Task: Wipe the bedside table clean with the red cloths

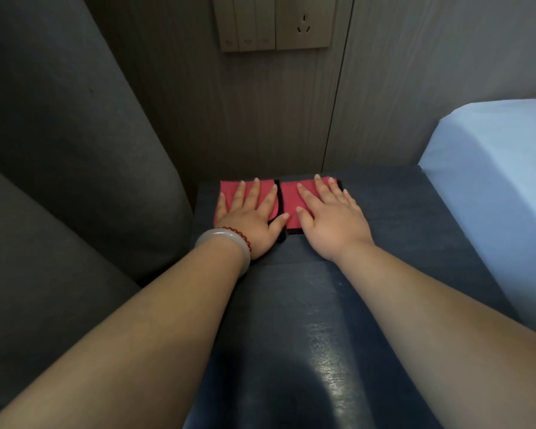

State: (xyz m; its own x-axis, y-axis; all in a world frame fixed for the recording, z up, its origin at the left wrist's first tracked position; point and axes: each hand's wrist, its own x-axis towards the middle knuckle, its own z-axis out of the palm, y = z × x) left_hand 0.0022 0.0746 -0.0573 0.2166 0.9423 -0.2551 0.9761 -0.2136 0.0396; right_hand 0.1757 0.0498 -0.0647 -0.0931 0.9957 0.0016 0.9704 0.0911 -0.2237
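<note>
Two red cloths with black edging lie side by side at the far end of the dark blue bedside table (294, 320). My left hand (250, 218) rests flat on the left red cloth (229, 189), fingers spread, wrist wearing a pale bangle and a red bead bracelet. My right hand (332, 218) lies flat on the right red cloth (291, 197), fingers spread. Both palms press down on the cloths without gripping them. The hands cover much of each cloth.
A grey upholstered headboard or cushion (75, 150) flanks the table's left side. A bed with a light blue sheet (495, 181) borders the right. Behind the table rises a wood-grain wall with a switch and socket panel (276, 23).
</note>
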